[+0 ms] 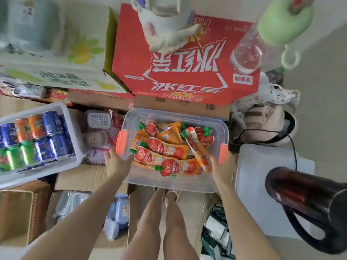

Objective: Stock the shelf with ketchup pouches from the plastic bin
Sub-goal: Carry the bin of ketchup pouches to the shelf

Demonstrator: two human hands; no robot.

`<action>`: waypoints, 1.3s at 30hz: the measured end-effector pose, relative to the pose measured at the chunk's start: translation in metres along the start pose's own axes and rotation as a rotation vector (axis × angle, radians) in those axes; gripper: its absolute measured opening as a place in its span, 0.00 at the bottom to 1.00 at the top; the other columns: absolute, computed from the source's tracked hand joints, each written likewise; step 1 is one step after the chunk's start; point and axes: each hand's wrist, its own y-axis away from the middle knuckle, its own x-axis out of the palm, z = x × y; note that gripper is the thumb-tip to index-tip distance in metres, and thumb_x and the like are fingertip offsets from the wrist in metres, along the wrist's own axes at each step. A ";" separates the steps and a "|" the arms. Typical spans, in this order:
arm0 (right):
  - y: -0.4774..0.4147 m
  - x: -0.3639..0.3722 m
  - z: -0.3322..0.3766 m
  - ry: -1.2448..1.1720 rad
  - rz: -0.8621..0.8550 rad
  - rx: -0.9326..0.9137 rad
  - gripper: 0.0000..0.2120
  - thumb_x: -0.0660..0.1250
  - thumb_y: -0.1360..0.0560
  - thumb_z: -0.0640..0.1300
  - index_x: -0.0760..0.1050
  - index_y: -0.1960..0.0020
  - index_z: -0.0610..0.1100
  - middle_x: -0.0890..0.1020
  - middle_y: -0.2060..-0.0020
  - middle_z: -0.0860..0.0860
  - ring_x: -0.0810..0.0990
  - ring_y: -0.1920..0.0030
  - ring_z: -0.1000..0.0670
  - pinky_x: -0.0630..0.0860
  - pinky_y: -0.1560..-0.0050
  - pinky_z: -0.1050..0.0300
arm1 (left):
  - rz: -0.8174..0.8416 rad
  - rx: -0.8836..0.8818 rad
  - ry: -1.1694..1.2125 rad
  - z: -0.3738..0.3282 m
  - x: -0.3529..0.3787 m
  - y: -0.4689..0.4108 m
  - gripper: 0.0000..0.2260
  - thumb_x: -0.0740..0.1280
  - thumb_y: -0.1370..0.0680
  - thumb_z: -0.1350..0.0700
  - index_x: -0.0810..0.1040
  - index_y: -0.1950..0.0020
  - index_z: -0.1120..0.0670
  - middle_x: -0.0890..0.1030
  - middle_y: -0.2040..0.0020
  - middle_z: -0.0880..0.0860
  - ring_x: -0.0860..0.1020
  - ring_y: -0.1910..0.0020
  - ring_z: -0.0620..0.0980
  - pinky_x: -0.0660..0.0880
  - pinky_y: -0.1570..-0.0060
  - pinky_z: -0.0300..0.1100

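Head view: the left hand point(117, 163) and right hand point(223, 166) grip opposite ends of the clear plastic bin point(169, 182), just beside its orange latches point(121, 145), and the ketchup pouches point(165, 156) lie heaped inside it. Left of the bin stands a white crate point(72, 128) of soda cans point(37, 139). Beyond the bin a red iced-tea carton point(187, 72) closes off the far side, and a dark red kettle point(304, 199) sits to the bin's right.

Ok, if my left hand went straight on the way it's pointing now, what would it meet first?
The orange latch on the left wall of the plastic bin. Your left hand sits at that wall, fingertips just under the latch. Blur hides whether they touch it.
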 end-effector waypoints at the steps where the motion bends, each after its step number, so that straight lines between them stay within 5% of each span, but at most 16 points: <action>1: -0.008 0.006 -0.003 -0.023 -0.022 0.078 0.35 0.66 0.27 0.59 0.58 0.26 0.47 0.69 0.30 0.44 0.67 0.30 0.41 0.65 0.31 0.38 | -0.013 -0.021 -0.024 0.000 0.003 -0.010 0.34 0.71 0.27 0.50 0.59 0.28 0.61 0.63 0.30 0.62 0.64 0.32 0.62 0.65 0.35 0.57; 4: -0.026 0.015 -0.011 -0.137 -0.015 0.267 0.42 0.66 0.28 0.62 0.50 0.23 0.47 0.65 0.27 0.45 0.65 0.28 0.41 0.64 0.30 0.39 | -0.024 -0.067 -0.015 0.006 0.013 -0.041 0.36 0.72 0.28 0.50 0.58 0.28 0.61 0.64 0.30 0.62 0.65 0.32 0.62 0.65 0.35 0.57; 7: -0.036 0.017 -0.017 -0.225 -0.107 0.319 0.39 0.66 0.29 0.62 0.58 0.27 0.42 0.72 0.33 0.43 0.72 0.33 0.41 0.70 0.34 0.43 | -0.035 -0.080 0.039 0.009 0.022 -0.058 0.34 0.72 0.27 0.52 0.60 0.29 0.63 0.71 0.34 0.63 0.71 0.37 0.63 0.68 0.39 0.56; 9: -0.040 0.013 -0.015 -0.254 -0.199 0.311 0.26 0.68 0.27 0.58 0.68 0.40 0.40 0.79 0.49 0.44 0.77 0.45 0.42 0.74 0.44 0.49 | -0.088 -0.076 0.059 0.005 0.023 -0.063 0.29 0.72 0.27 0.53 0.64 0.32 0.63 0.75 0.38 0.63 0.74 0.41 0.63 0.70 0.43 0.53; 12: -0.039 0.007 -0.008 -0.225 -0.254 0.266 0.15 0.69 0.26 0.52 0.70 0.56 0.41 0.74 0.66 0.49 0.77 0.58 0.43 0.72 0.59 0.54 | -0.152 -0.068 0.059 0.001 0.021 -0.063 0.21 0.72 0.27 0.55 0.72 0.40 0.64 0.78 0.46 0.62 0.77 0.47 0.61 0.71 0.51 0.50; 20: -0.004 -0.011 0.016 -0.216 -0.112 0.326 0.16 0.65 0.24 0.50 0.68 0.66 0.45 0.73 0.70 0.50 0.72 0.67 0.52 0.69 0.66 0.62 | -0.022 -0.128 0.239 0.005 -0.007 -0.043 0.08 0.67 0.24 0.56 0.74 0.51 0.60 0.72 0.65 0.52 0.71 0.59 0.53 0.67 0.65 0.43; 32: 0.112 -0.064 0.075 -0.036 0.094 -0.104 0.16 0.66 0.24 0.52 0.70 0.64 0.43 0.72 0.69 0.50 0.71 0.66 0.50 0.67 0.66 0.59 | -0.282 -0.209 0.651 0.126 -0.091 0.131 0.14 0.68 0.25 0.49 0.71 0.65 0.56 0.69 0.70 0.53 0.68 0.69 0.51 0.64 0.68 0.43; 39: 0.171 -0.049 0.103 0.113 0.389 -0.400 0.18 0.66 0.25 0.54 0.67 0.66 0.43 0.70 0.71 0.49 0.68 0.70 0.50 0.64 0.67 0.55 | -0.607 -0.571 1.103 0.214 -0.056 0.256 0.22 0.69 0.27 0.41 0.62 0.68 0.53 0.63 0.69 0.51 0.62 0.70 0.49 0.57 0.71 0.43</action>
